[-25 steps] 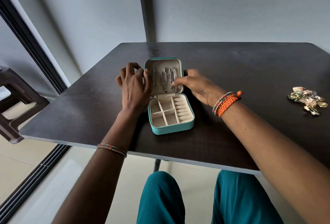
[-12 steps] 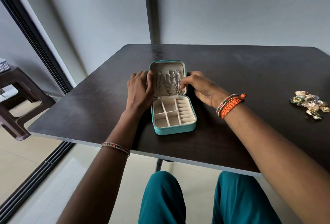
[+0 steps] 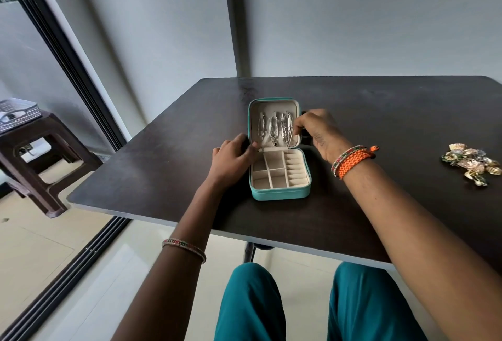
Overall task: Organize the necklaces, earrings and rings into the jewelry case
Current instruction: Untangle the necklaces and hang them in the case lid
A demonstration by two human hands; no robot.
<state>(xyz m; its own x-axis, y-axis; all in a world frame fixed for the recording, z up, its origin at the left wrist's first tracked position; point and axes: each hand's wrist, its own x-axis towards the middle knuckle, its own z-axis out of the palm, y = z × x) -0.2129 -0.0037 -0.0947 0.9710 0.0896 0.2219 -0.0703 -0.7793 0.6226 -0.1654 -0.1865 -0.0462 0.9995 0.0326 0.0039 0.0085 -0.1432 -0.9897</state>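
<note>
A teal jewelry case [image 3: 279, 194] stands open in the middle of the dark table, its lid upright. Three silver necklaces [image 3: 273, 128] hang side by side inside the lid. The base's cream compartments [image 3: 271, 171] look empty. My left hand [image 3: 233, 160] grips the case's left side at the hinge, fingertips on the strip at the lid's bottom. My right hand [image 3: 316, 130] reaches over the lid's right edge and pinches the rightmost necklace [image 3: 286, 126]. A pile of gold earrings and rings [image 3: 472, 164] lies far right on the table.
The dark table [image 3: 152, 167] has its front edge close to my teal-clad knees. A brown plastic stool [image 3: 40, 150] with a patterned tray stands left of the table by a sliding glass door. A grey wall rises behind the table.
My left hand has slid down from the lid's left side to the hinge. My right hand has shifted from the front of the necklaces to the lid's right edge.
</note>
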